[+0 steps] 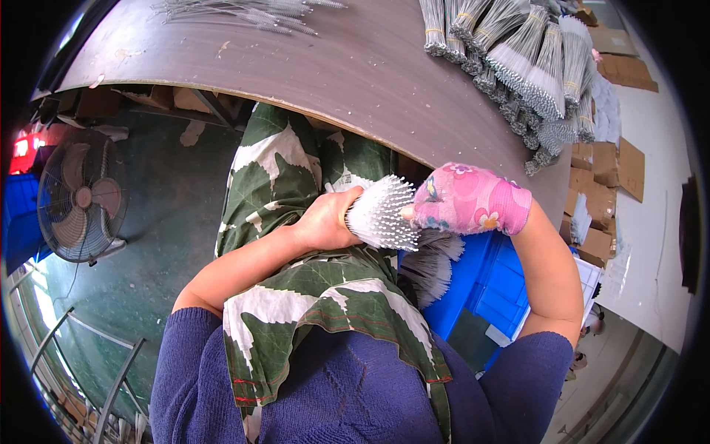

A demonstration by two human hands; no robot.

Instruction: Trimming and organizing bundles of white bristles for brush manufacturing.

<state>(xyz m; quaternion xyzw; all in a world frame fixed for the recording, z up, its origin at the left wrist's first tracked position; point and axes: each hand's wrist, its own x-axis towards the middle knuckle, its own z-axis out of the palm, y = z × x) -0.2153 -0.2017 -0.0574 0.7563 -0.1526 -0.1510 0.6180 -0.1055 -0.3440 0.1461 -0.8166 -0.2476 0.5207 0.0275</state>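
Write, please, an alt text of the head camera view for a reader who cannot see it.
A bundle of thin white brushes sits in the grip of the person's bare left hand, with the right hand, in a pink flowered glove, close at its edge. More bundles lie on the table at upper right; a fan stands at left.

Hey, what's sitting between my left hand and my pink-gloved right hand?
In the head view, the white bristly bundle lies between them. The left hand grips it; whether the right hand touches it is hard to tell.
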